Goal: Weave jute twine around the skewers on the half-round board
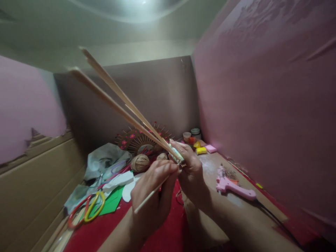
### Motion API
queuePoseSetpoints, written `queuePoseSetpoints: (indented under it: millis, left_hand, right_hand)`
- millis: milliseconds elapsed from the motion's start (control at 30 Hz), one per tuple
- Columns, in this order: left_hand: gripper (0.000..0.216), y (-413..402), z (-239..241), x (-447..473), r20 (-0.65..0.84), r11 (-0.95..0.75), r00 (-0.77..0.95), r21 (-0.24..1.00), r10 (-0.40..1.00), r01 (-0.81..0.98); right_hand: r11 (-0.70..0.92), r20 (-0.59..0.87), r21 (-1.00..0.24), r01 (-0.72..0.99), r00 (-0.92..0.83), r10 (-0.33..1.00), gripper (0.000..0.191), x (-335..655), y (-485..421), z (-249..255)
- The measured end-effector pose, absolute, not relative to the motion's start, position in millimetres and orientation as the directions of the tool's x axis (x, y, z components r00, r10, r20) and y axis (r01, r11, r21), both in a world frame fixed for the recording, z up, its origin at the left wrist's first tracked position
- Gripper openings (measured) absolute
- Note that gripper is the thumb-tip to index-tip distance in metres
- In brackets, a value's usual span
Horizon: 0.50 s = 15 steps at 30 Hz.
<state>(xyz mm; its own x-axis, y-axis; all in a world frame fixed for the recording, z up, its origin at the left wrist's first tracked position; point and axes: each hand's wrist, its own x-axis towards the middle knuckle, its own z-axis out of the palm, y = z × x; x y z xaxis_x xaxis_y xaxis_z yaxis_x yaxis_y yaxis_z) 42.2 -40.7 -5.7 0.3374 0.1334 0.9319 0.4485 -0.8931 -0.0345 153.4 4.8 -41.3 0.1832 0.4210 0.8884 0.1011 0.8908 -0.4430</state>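
My left hand [154, 187] is closed in a pinch on a thin pale stick [148, 201], whose tip reaches toward the lower end of a small light-green piece [177, 154]. That piece sits in the grip of my right hand [191, 168], fingers wrapped round it. Two long flat wooden strips [123, 96] run from the same spot up and to the left, spreading apart toward their far ends. Both hands are close together above the red cloth. Just what the stick's tip touches is too small to tell.
A pink glue gun [233, 187] with a black cord lies at right on a brown board. Scissors [96, 206], green paper [111, 201] and a twine ball [140, 162] lie at left. Behind stands a decorated fan-shaped piece [131, 136]. Cardboard walls [34, 189] flank the work surface.
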Motion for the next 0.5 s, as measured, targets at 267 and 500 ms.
queuePoseSetpoints:
  millis: [267, 500]
  left_hand:
    - [0.024, -41.3, -5.6, 42.8, 0.927, -0.861, 0.350, -0.062, 0.138, 0.505]
    - [0.017, -44.3, -2.7, 47.8, 0.900, -0.814, 0.429, -0.190, 0.079, 0.549]
  right_hand:
    - [0.884, 0.882, -0.459, 0.094, 0.169, 0.440, 0.044, 154.4, 3.2, -42.3]
    - [0.907, 0.908, -0.408, 0.104, 0.150, 0.391, 0.045, 156.8, 4.5, -44.3]
